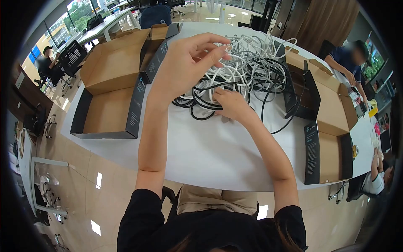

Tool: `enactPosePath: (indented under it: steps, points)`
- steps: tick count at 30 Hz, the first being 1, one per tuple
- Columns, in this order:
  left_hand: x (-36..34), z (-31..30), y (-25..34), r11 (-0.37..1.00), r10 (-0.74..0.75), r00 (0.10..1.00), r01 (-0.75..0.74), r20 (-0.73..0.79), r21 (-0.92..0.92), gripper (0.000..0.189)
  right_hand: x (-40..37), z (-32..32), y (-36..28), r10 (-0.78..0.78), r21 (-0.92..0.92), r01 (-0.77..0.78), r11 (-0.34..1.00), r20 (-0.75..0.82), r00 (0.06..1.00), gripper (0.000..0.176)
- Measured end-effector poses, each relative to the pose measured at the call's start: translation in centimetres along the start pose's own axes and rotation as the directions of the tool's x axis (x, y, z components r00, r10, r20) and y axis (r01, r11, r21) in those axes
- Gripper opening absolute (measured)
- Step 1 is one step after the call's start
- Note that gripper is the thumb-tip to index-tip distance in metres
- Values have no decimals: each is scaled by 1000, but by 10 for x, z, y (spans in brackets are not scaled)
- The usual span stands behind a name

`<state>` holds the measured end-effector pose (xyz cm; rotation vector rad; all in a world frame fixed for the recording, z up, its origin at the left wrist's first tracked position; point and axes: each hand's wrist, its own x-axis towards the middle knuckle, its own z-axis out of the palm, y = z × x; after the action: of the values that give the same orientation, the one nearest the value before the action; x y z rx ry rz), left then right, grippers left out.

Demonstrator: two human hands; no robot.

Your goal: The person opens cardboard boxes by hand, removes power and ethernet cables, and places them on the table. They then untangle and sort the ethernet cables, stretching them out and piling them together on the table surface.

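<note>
A big tangle of white cables (pixel 233 69), with grey ones mixed in, lies on the white table. Black cables (pixel 204 101) loop along its near side and out to the right. My right hand (pixel 233 105) is at the near edge of the heap, its fingers closed around black cable, the fingertips partly hidden among the loops. Raised over the heap's left part is my left hand (pixel 191 61), thumb and fingers curled together in a pinch. White cable shows right by its fingertips; what the pinch holds, if anything, I cannot make out.
Open cardboard boxes with black outsides stand left (pixel 107 111) and right (pixel 331 155) of the heap, with smaller dark boxes (pixel 302 92) beside them. The white table (pixel 214 164) curves toward me. A co-worker (pixel 346 61) sits at the far right, another person (pixel 375 176) nearer.
</note>
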<state>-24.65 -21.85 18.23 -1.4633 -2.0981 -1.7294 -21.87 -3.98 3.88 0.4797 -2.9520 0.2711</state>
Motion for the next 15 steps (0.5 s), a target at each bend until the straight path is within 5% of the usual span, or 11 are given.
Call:
enactPosePath:
  steps: [5, 6, 10, 13, 15]
  points:
    - [-3, -5, -9, 999, -22, 1000, 21, -22, -46, 25, -7, -47, 16, 51, 313, -28, 949, -64, 997, 35]
    - [-3, -6, -10, 998, -27, 999, 26, -19, -51, 25, -9, -49, 20, 52, 415, 50, 909, -232, 971, 35]
    - [0, -4, -17, 987, -156, 977, 147, 145, 70, 24, -19, -78, 37, 268, 638, -124, 760, -134, 954, 35]
    - [2, 8, -25, 977, -103, 942, 37, 319, 208, 26, -22, -81, 50, 241, 729, 37, 684, -274, 931, 29]
    - [3, 19, -40, 948, -20, 967, -63, 256, 312, 34, -27, -85, 54, 277, 775, 38, 631, -271, 922, 28]
